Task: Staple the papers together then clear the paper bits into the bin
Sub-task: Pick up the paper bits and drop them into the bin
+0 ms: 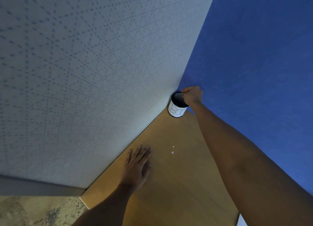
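Paper bits (172, 150), a few tiny white scraps, lie on the bare wooden desk top (177, 183) just to the right of the left hand (138, 164), beyond its fingertips' level and apart from it. That hand rests palm down on the wood with the fingers spread flat, holding nothing. Far ahead of it, in the corner where the pale grey dotted partition (84, 73) meets the blue felt partition (254, 56), stands the small black mesh bin (177, 107) wrapped in a white label with hand-drawn letters. The right hand (192, 95) hangs over the bin's open mouth at the end of an outstretched arm, fingers bunched together and pointing down at the rim; whether anything is pinched between them I cannot tell. Speckled carpet floor (33, 212) shows below the left forearm.
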`<state>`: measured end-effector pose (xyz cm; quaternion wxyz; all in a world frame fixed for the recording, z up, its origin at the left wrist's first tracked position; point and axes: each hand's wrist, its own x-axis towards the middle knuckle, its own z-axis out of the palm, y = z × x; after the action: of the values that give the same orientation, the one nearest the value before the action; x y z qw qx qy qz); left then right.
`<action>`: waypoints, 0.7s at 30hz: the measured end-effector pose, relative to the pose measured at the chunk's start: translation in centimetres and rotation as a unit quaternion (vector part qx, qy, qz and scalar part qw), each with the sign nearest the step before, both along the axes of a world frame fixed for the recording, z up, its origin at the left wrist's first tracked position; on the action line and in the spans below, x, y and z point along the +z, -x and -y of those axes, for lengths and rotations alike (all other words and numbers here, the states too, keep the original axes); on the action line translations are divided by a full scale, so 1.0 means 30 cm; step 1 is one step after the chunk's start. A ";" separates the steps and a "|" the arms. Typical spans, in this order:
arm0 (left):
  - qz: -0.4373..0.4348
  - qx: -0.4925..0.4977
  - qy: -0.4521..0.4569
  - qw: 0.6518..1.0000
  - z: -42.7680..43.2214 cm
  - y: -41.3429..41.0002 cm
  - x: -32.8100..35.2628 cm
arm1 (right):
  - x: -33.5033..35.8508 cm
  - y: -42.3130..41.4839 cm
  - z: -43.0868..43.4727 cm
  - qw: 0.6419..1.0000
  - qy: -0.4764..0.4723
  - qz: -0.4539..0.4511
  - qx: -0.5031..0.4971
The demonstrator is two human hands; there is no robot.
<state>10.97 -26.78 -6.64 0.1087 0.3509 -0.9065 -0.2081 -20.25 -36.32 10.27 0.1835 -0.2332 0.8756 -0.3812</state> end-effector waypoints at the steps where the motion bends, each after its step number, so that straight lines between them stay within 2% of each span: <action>1: 0.002 0.000 0.001 1.000 -0.001 0.002 0.001 | -0.002 0.001 0.001 1.000 -0.005 -0.022 0.007; 6: 0.003 0.002 0.003 1.000 0.001 0.001 0.003 | -0.019 -0.001 -0.004 0.995 -0.022 -0.090 0.032; 11: 0.006 0.001 0.008 1.000 0.001 0.000 -0.001 | -0.041 -0.031 -0.062 0.982 -0.061 -0.117 0.135; 17: 0.003 -0.001 0.008 1.000 -0.002 0.000 0.002 | -0.088 -0.090 -0.178 0.976 0.023 -0.135 0.167; 21: 0.008 0.001 0.008 1.000 0.000 0.002 0.005 | -0.174 -0.149 -0.321 0.955 0.009 -0.156 0.252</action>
<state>10.91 -26.78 -6.48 0.1045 0.3530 -0.9085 -0.1979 -15.78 -26.69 5.05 0.1325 -0.5045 0.8026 -0.2894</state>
